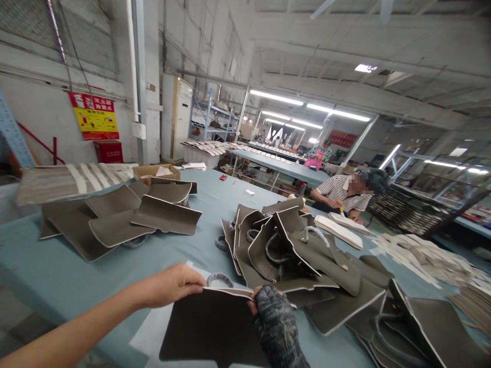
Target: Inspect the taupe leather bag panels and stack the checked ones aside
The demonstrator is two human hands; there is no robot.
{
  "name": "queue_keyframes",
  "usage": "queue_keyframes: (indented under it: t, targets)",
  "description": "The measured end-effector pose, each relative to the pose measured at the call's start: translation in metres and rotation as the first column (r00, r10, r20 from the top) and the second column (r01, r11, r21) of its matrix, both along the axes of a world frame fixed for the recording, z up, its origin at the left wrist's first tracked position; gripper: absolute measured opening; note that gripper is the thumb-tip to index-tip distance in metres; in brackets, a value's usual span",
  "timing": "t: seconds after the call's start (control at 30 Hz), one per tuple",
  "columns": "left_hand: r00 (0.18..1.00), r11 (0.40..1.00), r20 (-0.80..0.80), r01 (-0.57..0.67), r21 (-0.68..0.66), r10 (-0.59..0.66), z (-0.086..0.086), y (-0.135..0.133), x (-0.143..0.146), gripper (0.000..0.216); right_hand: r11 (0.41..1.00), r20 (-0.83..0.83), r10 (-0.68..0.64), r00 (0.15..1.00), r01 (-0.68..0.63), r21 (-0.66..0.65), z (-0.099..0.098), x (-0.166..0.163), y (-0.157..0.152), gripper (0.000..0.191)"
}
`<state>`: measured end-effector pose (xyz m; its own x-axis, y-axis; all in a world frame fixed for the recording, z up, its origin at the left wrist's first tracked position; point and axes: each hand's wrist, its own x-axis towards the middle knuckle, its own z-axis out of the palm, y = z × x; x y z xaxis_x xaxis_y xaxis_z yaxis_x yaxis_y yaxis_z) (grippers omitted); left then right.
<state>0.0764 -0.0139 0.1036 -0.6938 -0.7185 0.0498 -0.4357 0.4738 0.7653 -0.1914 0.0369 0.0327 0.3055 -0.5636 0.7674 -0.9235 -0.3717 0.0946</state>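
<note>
Between my hands a dark olive-brown bag panel [210, 327] is held by its pale upper edge, its lower part over white paper [151, 327]. My left hand [180, 283] pinches the left end of that edge, thumb and fingers closed. At the right end, my right hand [270, 306], in a grey knitted fingerless glove, has its fingers closed on the same edge. A wrapped loop handle [219, 279] shows just behind the edge, between the hands. Beyond my right hand lies a heap of similar bag panels [287, 245] with wrapped handles and small metal fittings.
More brown panels [118, 214] lie at the left on the blue-covered table [203, 214], near a cardboard box [157, 175]. A co-worker [345, 197] sits at the far right side, holding a yellow tool over pale pieces [339, 231]. Stacked pale strips [429, 255] lie farther right.
</note>
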Motion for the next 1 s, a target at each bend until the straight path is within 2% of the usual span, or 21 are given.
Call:
queue_keyframes:
  t: [0.13, 0.23, 0.33, 0.4, 0.43, 0.5, 0.6, 0.67, 0.87, 0.93, 1.0]
  targets:
    - [0.997, 0.995, 0.058, -0.036, -0.090, 0.041, 0.001, 0.006, -0.015, 0.020, 1.000, -0.043, 0.009, 0.999, -0.010, -0.022, 0.013, 0.011, 0.001, 0.031]
    - [0.998, 0.991, 0.055, -0.034, -0.132, 0.042, -0.002, 0.010, -0.030, 0.018, 1.000, -0.082, 0.029, 0.996, -0.028, 0.008, 0.018, 0.017, 0.002, 0.027]
    - [0.988, 0.991, 0.156, 0.034, -0.131, -0.013, -0.002, 0.011, -0.041, 0.020, 0.997, -0.076, 0.038, 0.996, -0.033, 0.064, 0.015, 0.016, 0.004, 0.018]
    - [0.970, 0.990, 0.237, 0.075, -0.116, -0.046, -0.001, 0.011, -0.043, 0.023, 0.986, -0.019, 0.073, 0.997, -0.069, 0.155, 0.012, 0.011, 0.006, 0.009]
    - [0.962, 0.990, 0.267, 0.087, -0.111, -0.055, -0.001, 0.010, -0.044, 0.023, 0.968, 0.026, 0.101, 0.995, -0.105, 0.226, 0.010, 0.008, 0.007, 0.009]
    - [0.953, 0.989, 0.297, 0.096, -0.110, -0.060, -0.001, 0.010, -0.043, 0.024, 0.900, 0.147, 0.132, 0.980, -0.181, 0.397, 0.011, 0.002, 0.010, 0.025]
    - [0.948, 0.990, 0.309, 0.108, -0.090, -0.075, -0.001, 0.010, -0.042, 0.023, 0.755, 0.295, 0.062, 0.953, -0.239, 0.611, 0.017, -0.007, 0.013, 0.058]
    - [0.948, 0.992, 0.309, 0.101, -0.081, -0.071, 0.000, 0.010, -0.041, 0.023, 0.705, 0.285, 0.022, 0.958, -0.217, 0.676, 0.024, -0.010, 0.013, 0.064]
    - [0.929, 0.980, 0.359, 0.145, -0.138, -0.087, 0.006, 0.011, -0.043, 0.024, 0.661, 0.194, 0.009, 0.981, -0.152, 0.735, 0.038, -0.006, 0.006, 0.018]
    - [0.920, 0.974, 0.382, 0.159, -0.162, -0.087, 0.009, 0.013, -0.044, 0.023, 0.639, 0.173, -0.020, 0.985, -0.121, 0.760, 0.041, -0.004, 0.006, 0.012]
    - [0.911, 0.966, 0.404, 0.174, -0.191, -0.084, 0.012, 0.016, -0.045, 0.022, 0.630, 0.210, -0.018, 0.977, -0.152, 0.762, 0.041, -0.003, 0.006, 0.012]
